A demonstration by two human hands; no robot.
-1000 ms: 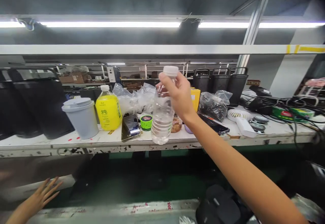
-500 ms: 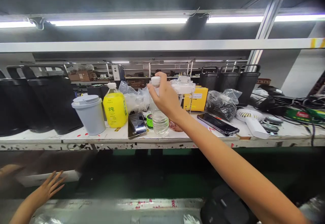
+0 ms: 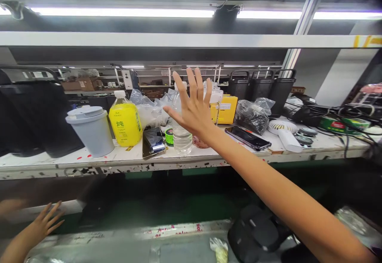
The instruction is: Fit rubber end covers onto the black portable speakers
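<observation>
On the shelf stands a clear water bottle (image 3: 182,140) with a white cap, upright and partly covered by my right hand (image 3: 195,106). That hand has its fingers spread and grips nothing; it is in front of the bottle, and I cannot tell whether it touches it. Low on the left is my left hand (image 3: 43,225), fingers apart and holding nothing, close to a pale flat edge (image 3: 70,207) under the shelf. To the left of the water bottle are a green round container (image 3: 169,136), a dark phone-like device (image 3: 153,141) and a yellow drink bottle (image 3: 125,123).
A grey lidded cup (image 3: 92,131) and black bins (image 3: 56,115) stand on the left. Rightward lie a black phone (image 3: 249,137), a bagged black item (image 3: 252,115), a yellow box (image 3: 228,110) and tangled cables (image 3: 337,113). Below sits a black backpack (image 3: 256,231).
My right hand has let go of the water bottle's top and spread its fingers. The bottle still stands on the shelf. The camera view has shifted; my left hand stays open.
</observation>
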